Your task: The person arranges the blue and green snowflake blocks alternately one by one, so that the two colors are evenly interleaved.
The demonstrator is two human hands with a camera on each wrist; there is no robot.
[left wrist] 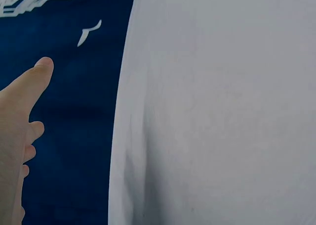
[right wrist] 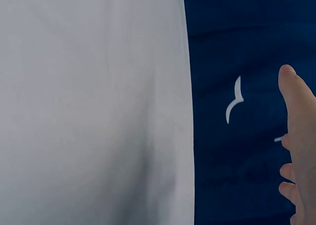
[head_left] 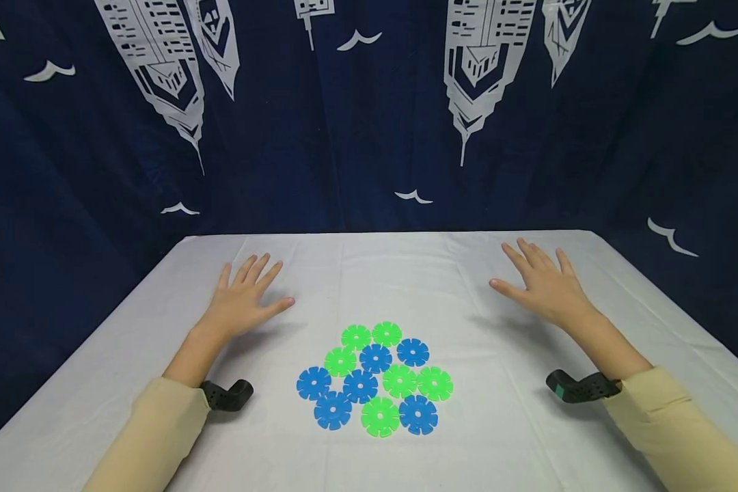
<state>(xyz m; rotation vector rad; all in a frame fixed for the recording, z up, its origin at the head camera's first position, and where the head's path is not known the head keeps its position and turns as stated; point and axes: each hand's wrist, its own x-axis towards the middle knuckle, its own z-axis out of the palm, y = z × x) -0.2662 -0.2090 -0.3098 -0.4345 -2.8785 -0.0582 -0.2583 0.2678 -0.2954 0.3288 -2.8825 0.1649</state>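
Several flat, notched plastic discs, some blue and some green, lie grouped on the white tablecloth in the head view. A green disc (head_left: 380, 417) and a blue disc (head_left: 418, 415) are at the near side of the group; another green disc (head_left: 387, 334) is at its far side. To the left of them, my left hand (head_left: 240, 301) hovers over the cloth with fingers spread and nothing held. On the opposite side, my right hand (head_left: 547, 287) is likewise spread above the cloth, holding nothing. Each wrist view catches a thumb and a few fingertips.
The table with its white cloth (head_left: 516, 437) ends at a dark blue curtain (head_left: 344, 137) printed with white buildings and birds. A black wrist camera (head_left: 227, 396) sits on the left wrist, and another black wrist camera (head_left: 581, 387) on the right.
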